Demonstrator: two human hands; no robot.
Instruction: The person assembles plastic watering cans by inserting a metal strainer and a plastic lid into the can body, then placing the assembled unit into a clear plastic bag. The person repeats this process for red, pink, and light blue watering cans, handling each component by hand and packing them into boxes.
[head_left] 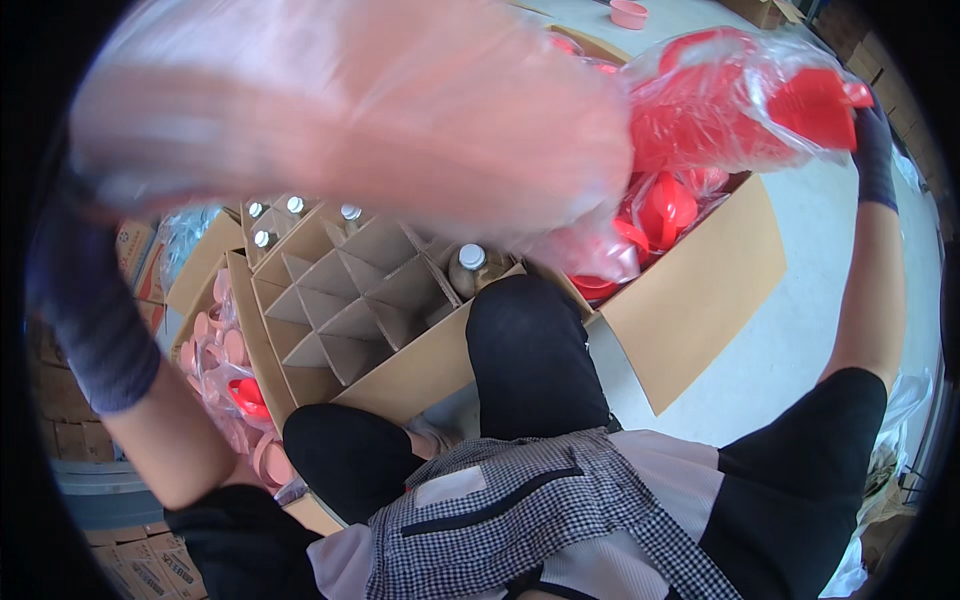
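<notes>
My left hand (pixel 80 270), in a dark knitted glove, is raised at the far left. It grips the left end of a long clear bag of pink plasticware (pixel 350 120), blurred and spread across the upper view; the fingers are smeared. At the upper right my gloved right hand (pixel 873 150) is closed on the end of a clear bag of red plasticware (pixel 700 115). This bag hangs over an open carton (pixel 700 290) holding red plastic pieces (pixel 665 210). The pink bag hides part of that carton.
Before my knees stands a carton with cardboard dividers (pixel 350 300), holding several white-capped bottles (pixel 470 265). A carton at the left contains pink plastic pieces (pixel 225 345) and a red one (pixel 247 397). A pink basin (pixel 628 14) sits on the far floor. Stacked cartons (pixel 140 565) stand lower left.
</notes>
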